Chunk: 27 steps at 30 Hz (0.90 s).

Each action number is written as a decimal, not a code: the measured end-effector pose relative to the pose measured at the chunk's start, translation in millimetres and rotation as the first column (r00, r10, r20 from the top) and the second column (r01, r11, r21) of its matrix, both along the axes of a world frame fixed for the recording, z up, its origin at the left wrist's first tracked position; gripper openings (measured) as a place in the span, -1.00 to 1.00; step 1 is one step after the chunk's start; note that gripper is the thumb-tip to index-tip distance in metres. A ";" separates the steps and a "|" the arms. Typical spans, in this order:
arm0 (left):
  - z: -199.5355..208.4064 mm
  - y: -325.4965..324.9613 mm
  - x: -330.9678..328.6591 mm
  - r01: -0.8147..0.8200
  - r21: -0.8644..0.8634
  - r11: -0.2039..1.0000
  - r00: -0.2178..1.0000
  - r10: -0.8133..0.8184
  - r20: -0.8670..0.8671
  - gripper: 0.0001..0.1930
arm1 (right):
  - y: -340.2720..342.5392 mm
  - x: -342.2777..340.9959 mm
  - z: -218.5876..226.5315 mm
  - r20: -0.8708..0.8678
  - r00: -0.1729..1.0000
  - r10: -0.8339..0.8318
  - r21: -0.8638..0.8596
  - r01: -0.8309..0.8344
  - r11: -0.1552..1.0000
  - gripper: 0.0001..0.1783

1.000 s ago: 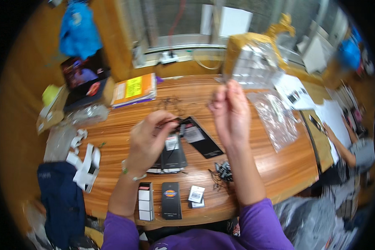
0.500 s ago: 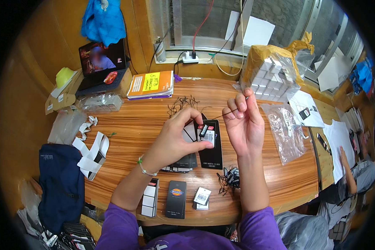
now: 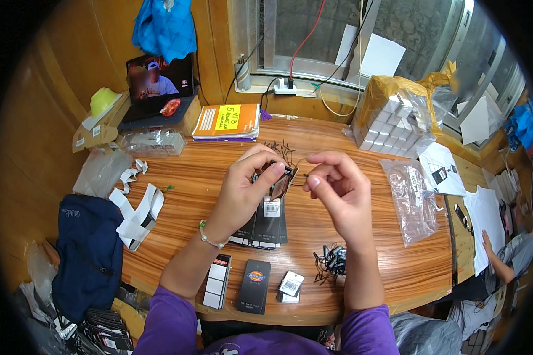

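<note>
Left hand [image 3: 243, 190]: thumb and fingers pinching a black card [image 3: 281, 186], which is tilted nearly edge-on just above the far end of the card pile [image 3: 270, 229].
Right hand [image 3: 348, 198]: up and right of the card pile, thumb and forefinger near each other; a small dark tip shows by the thumb, but I cannot tell whether it is gripped.
Cords: the cord bundle [image 3: 331, 260] lies right of the card pile, the loose cords [image 3: 282, 152] beyond it.
Possible slip: a thin cord could escape, since its end gives the fingertips little to hold.
Possible snag: the left wrist, low over the card pile, might skew its top cards.
Near edge: the small labels [image 3: 292, 283] sit between the card pile and the table [image 3: 361, 309] edge, where a sleeve might sweep them off.
Room: bare wood right of the card pile, reaching the clear bag [image 3: 411, 204].
</note>
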<state>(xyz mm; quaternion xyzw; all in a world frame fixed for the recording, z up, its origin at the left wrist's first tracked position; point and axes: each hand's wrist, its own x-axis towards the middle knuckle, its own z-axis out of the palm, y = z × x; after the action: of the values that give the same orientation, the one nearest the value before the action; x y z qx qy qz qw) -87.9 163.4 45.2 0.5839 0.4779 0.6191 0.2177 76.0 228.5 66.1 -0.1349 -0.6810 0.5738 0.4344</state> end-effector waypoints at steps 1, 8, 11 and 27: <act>-1.4 -0.3 -0.1 0.014 -0.023 1.000 1.000 -0.013 0.028 -0.84 | -1.2 -2.6 -2.6 0.019 1.000 -0.010 0.026 0.009 1.000 -0.79; -1.2 -1.3 4.3 0.032 -0.027 0.999 0.999 -0.031 0.029 -0.84 | -1.1 -7.6 -12.1 0.026 0.999 -0.030 0.036 0.029 0.999 -0.81; -1.4 0.8 5.6 0.028 -0.019 0.999 0.998 -0.027 0.053 -0.87 | 1.1 -5.2 -13.2 -0.020 0.999 -0.039 0.033 0.040 0.999 -0.84; 0.0 -1.0 8.7 0.022 -0.081 0.996 1.000 -0.022 -0.007 -0.89 | 3.7 -10.1 -20.8 -0.114 0.991 -0.073 0.210 0.096 0.973 -0.85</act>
<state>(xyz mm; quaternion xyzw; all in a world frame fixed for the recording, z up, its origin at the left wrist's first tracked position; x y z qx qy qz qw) -79.2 162.4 45.2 0.5823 0.4969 0.5945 0.2461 65.9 232.2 45.3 -0.0854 -0.7089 0.4841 0.5058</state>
